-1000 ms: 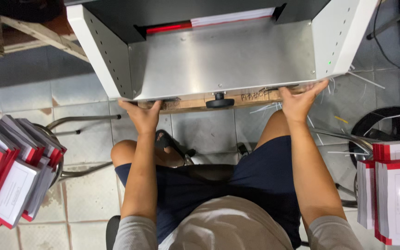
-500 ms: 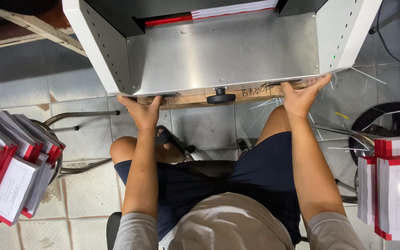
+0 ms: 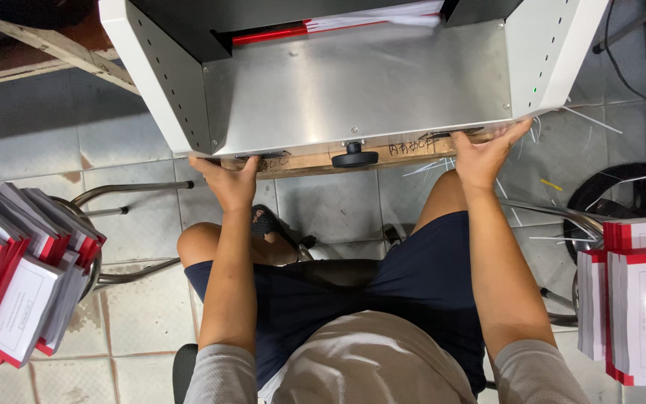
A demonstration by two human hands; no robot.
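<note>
A white and steel cutting machine (image 3: 353, 82) stands in front of me, with a red-edged stack of paper (image 3: 338, 24) lying in its slot at the back. My left hand (image 3: 227, 179) presses up against the front edge at the machine's left corner. Over at the right corner, my right hand (image 3: 484, 153) rests on the same edge, fingers spread. Neither hand holds a loose thing. A black knob (image 3: 354, 157) sits under the edge between the hands, on a wooden strip (image 3: 405, 150).
Stacks of white booklets with red spines lie on a stool at the left (image 3: 16, 284) and on another at the right (image 3: 641, 292). A tiled floor (image 3: 143, 299) with thin paper strips (image 3: 443, 166) lies below. A black round object (image 3: 637, 198) stands right.
Both hands stay on the machine's front edge. The view has tilted down slightly, so the machine sits higher in the frame.
</note>
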